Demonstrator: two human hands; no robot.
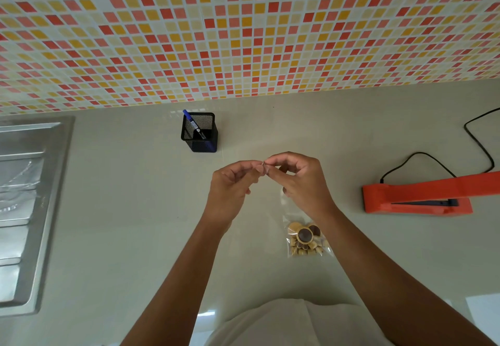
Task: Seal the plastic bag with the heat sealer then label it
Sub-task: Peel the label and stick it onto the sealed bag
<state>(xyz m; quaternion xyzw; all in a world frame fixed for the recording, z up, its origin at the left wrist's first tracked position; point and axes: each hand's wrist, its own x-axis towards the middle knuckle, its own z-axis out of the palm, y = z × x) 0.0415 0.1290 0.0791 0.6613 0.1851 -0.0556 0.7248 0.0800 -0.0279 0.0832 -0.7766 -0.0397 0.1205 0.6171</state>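
A clear plastic bag (307,240) of small brown and tan caps lies on the counter, partly under my right wrist. My left hand (232,183) and my right hand (300,180) are raised above the counter with fingertips meeting, pinching something small between them; I cannot tell what it is. The orange heat sealer (416,197) sits at the right with its arm lifted, well apart from both hands. A blue marker (193,124) stands in a black mesh pen holder (200,133) behind my hands.
A steel sink (24,210) fills the left edge. The sealer's black cord (476,140) loops across the counter at the back right. A mosaic tile wall (243,34) bounds the counter's far side.
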